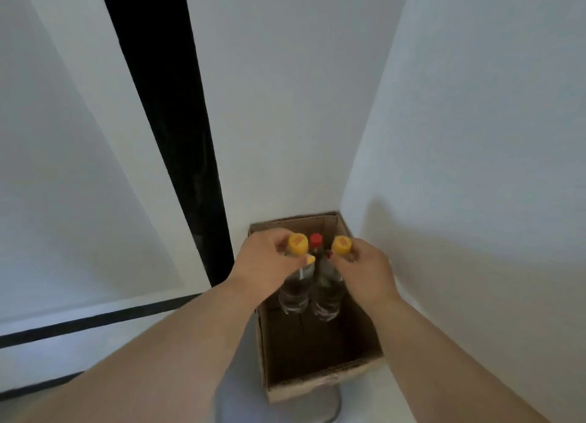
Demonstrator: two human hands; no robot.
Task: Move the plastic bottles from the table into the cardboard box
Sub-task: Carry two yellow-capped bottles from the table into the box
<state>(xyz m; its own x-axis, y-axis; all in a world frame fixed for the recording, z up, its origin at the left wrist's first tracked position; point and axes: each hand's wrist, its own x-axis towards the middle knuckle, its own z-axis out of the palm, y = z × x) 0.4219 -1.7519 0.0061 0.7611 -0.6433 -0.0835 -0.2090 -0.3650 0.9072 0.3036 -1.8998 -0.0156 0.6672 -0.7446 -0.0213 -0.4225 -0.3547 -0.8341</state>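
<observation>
The open cardboard box (320, 381) sits in a corner where two white walls (475, 137) meet, its far end pushed against the corner. It is brown, with a dark inside, and its top is open.

Both hands reach over the far half of the box. The left hand (266, 264) is closed around the neck of a clear plastic bottle with a yellow cap (295, 291), the fingers curled just under the cap and the thumb laid across the front of the neck. The right hand (364, 272) grips a second clear bottle with a yellow cap (328, 299) in the same way, fingers wrapped at the neck below the cap. Both bottles stand upright inside the box, side by side and nearly touching, with their lower bodies down between the box walls. Whether their bases rest on the box floor cannot be told.

Between the two yellow caps, and slightly nearer the far wall of the box, a third bottle with a red cap (316, 239) stands upright in the box; only its cap and a little of its dark neck show.

The near half of the box holds nothing that can be made out in the shadow. To the left of the box a black vertical strip (177, 137) runs up the wall, and a dark line crosses the white surface further left. Under the near end of the box, a grey rounded base (285, 410) shows.
</observation>
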